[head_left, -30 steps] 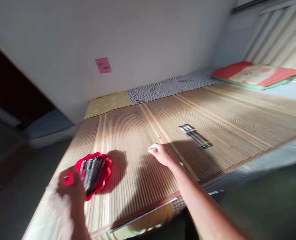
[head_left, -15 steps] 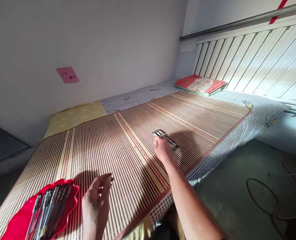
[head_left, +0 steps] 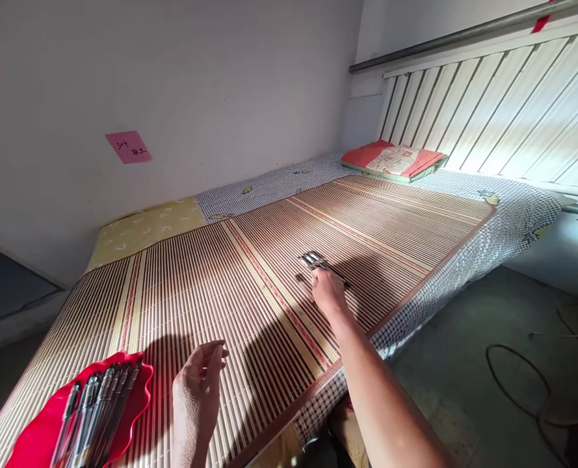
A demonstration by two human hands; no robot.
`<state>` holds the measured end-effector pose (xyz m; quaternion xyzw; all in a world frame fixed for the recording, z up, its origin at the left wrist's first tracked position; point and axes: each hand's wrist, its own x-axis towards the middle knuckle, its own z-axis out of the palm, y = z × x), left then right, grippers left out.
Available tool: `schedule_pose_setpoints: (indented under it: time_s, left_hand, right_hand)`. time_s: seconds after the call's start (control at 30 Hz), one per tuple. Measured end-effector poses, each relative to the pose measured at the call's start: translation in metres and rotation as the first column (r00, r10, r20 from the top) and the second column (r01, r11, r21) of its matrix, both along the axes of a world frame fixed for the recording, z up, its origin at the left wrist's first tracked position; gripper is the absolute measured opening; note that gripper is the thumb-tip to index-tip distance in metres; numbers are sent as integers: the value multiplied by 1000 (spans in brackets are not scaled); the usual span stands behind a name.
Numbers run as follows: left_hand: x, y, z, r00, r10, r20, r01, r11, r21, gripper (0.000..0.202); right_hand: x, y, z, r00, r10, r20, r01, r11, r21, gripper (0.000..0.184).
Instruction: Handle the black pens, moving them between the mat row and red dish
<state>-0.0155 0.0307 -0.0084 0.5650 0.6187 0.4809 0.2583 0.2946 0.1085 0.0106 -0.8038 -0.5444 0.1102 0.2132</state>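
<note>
On the bamboo mat (head_left: 186,279), several clear-barrelled pens with dark caps (head_left: 313,260) lie together in a small bunch. My right hand (head_left: 328,290) is over their near side, fingers closed at a pen and hiding part of the bunch. A small dark end shows just left of these fingers. Nearer to me, my left hand (head_left: 198,383) is raised above the mat, empty, its fingers loosely bent and the thumb close to them. To its left, a red scalloped plate (head_left: 35,432) holds more pens (head_left: 96,409), laid side by side with their caps pointing away from me.
The mat covers a bed with a checked sheet (head_left: 269,179). A folded red and green item (head_left: 393,160) lies at the far end, by a white slatted headboard (head_left: 464,97). A pink note (head_left: 128,147) is on the wall. Cables (head_left: 517,383) lie on the floor at right.
My right hand has shifted slightly right and nearer along the pens. My left hand has moved a little right, its thumb closer to the fingers. The view has turned slightly.
</note>
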Motion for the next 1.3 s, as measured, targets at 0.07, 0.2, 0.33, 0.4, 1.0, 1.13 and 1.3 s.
schedule_pose_setpoints:
  time_s: [0.07, 0.2, 0.33, 0.4, 1.0, 1.13, 1.3]
  left_hand:
    - [0, 1, -3, 1000, -22, 8, 22, 1000, 5, 38]
    - [1, 1, -6, 997, -76, 15, 76, 997, 8, 41]
    - [1, 0, -5, 997, -71, 4, 71, 997, -26, 42]
    - [1, -1, -4, 998, -61, -6, 61, 997, -47, 42]
    - [2, 0, -10, 994, -75, 82, 78, 996, -34, 40]
    - [1, 0, -11, 994, -83, 65, 87, 995, -52, 37]
    - [3, -3, -7, 996, -81, 42, 84, 992, -96, 36]
  right_hand:
    - [-1, -1, 0, 1000, -24, 19, 24, 1000, -7, 22]
    - [-6, -2, -1, 1000, -15, 24, 16, 999, -44, 17]
    - [-3, -1, -2, 997, -54, 63, 54, 999, -4, 23]
    - [0, 0, -3, 992, -83, 93, 83, 996, 14, 22]
    - [-10, 0, -5, 998, 62, 30, -60, 997, -56, 23]
    - [-32, -4, 1, 986, 162, -31, -163, 986, -37, 22]
    - [-76, -6, -1, 952, 272, -138, -266, 962, 65, 19]
